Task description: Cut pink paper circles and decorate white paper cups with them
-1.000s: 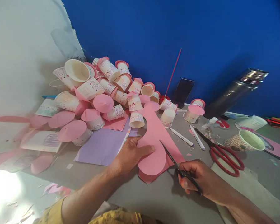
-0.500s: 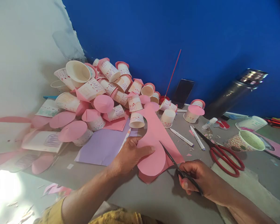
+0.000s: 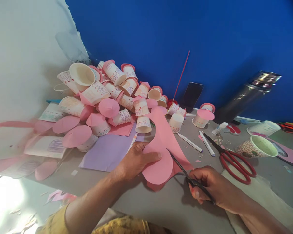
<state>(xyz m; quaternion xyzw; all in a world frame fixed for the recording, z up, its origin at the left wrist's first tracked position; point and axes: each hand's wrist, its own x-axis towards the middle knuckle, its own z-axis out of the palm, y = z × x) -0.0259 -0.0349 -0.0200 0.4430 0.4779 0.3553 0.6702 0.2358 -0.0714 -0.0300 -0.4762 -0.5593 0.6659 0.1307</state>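
My left hand [image 3: 136,159] pinches a sheet of pink paper [image 3: 161,130], thumb on top and fingers underneath. A rounded, partly cut shape bulges at the sheet's near end, with a strip curling away to its right. My right hand [image 3: 205,187] is closed around the handles of black scissors [image 3: 183,169]. The scissor blades lie at the right edge of the rounded part, pointing up and left. Beneath my left wrist side lies a purple sheet [image 3: 102,154]. A small white paper cup [image 3: 143,125] stands just beyond the pink paper.
A pile of decorated paper cups [image 3: 95,92] with pink paper tops fills the left and back. On the right lie red-handled scissors [image 3: 239,165], white markers [image 3: 190,143], a patterned cup [image 3: 249,146] and a glue stick [image 3: 219,128]. A dark flask [image 3: 244,97] and a phone [image 3: 192,96] stand by the blue wall.
The rounded part of the pink paper has shifted slightly left. My right hand and the black scissors have barely moved, a touch right and down. Both hands keep their holds.
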